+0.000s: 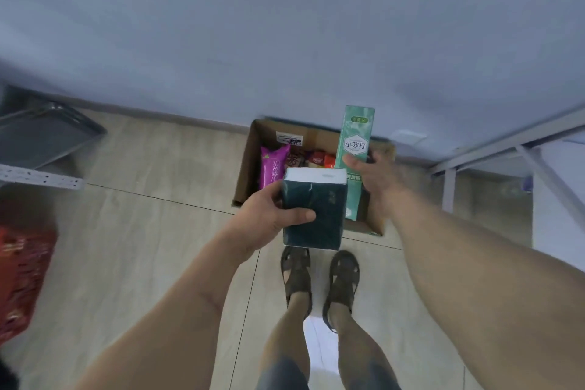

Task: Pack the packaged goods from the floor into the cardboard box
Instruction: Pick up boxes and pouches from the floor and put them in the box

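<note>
Dark-green plastic-wrapped tissue pack (311, 207) sits clamped in your left hand (269, 215) above the near rim of the open brown cardboard box (245, 168); loosen that one-handed hold and it could fall short. Beyond, your right hand (376, 174) grips the tall pale-green carton (354, 161), long axis upright, top pointing away toward the wall; it may tip.

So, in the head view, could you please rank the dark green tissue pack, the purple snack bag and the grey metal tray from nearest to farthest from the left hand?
1. Dark green tissue pack: held in the left hand.
2. Purple snack bag: inside the cardboard box, just beyond the hand.
3. Grey metal tray: far off to the left, by the wall.
</note>
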